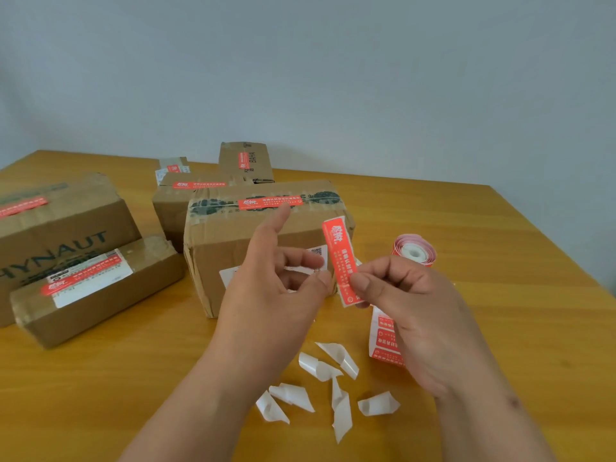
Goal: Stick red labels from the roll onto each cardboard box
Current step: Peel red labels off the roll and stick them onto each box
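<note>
We are in the middle of the sticking job. Every box we can see seems to wear a red label already: the big box (60, 225) far left, the middle box (266, 235) in front of us, the long flat box (96, 288), and two more boxes (186, 198) (246, 161) at the back. So we think this label is for a box out of view, or is a second one for a box here.

Next we need to peel the white backing off, pick a bare spot of cardboard, and press the label down flat.

The roll (415, 251) stands on the table (500, 261) just behind our right hand, with a strip of labels (383, 341) trailing down under that hand.

Our right hand (410, 305) pinches the lower end of one loose red label (340, 261), held upright in the air. Our left hand (276, 278) is beside it, first finger pointing up, thumb and other fingers curled near the label's edge. We cannot tell if they touch it, as the view is blurry there.

White backing scraps (320, 385) lie curled on the table near us.
</note>
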A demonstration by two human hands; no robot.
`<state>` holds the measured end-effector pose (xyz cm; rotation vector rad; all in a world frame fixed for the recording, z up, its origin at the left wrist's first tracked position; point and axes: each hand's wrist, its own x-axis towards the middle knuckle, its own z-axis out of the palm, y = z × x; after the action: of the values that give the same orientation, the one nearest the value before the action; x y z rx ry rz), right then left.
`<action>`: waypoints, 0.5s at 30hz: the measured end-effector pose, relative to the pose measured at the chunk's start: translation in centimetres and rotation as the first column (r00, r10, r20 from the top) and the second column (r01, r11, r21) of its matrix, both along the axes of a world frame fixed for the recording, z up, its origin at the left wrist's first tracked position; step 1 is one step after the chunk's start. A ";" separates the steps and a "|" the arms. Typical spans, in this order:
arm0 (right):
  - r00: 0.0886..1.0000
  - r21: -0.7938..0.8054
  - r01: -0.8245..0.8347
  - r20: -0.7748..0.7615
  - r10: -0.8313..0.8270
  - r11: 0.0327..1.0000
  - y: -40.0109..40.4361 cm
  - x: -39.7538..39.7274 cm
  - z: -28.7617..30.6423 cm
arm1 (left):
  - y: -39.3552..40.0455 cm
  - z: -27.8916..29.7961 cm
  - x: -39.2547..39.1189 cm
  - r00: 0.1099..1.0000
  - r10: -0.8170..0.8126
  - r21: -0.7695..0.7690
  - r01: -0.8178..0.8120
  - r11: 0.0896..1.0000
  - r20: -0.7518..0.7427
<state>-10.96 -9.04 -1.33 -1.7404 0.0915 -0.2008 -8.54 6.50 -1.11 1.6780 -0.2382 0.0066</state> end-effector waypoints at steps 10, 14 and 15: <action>0.999 0.127 0.046 0.009 -0.048 0.991 0.4 -0.1 -0.2 | 0.3 0.1 -0.3 0.964 -0.201 -0.119 0.182 0.976 -0.175; 0.999 0.047 0.038 0.034 -0.040 0.998 0.7 -0.3 -0.1 | 0.6 0.1 -0.5 0.961 -0.203 -0.153 0.175 0.973 -0.188; 0.999 0.037 0.036 0.040 -0.037 0.999 0.7 -0.3 -0.1 | 0.6 0.0 -0.5 0.962 -0.200 -0.156 0.172 0.973 -0.186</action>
<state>-11.30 -8.34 -1.42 -1.6988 0.0966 -0.2598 -9.05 7.09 -1.13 1.4998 -0.2367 -0.2808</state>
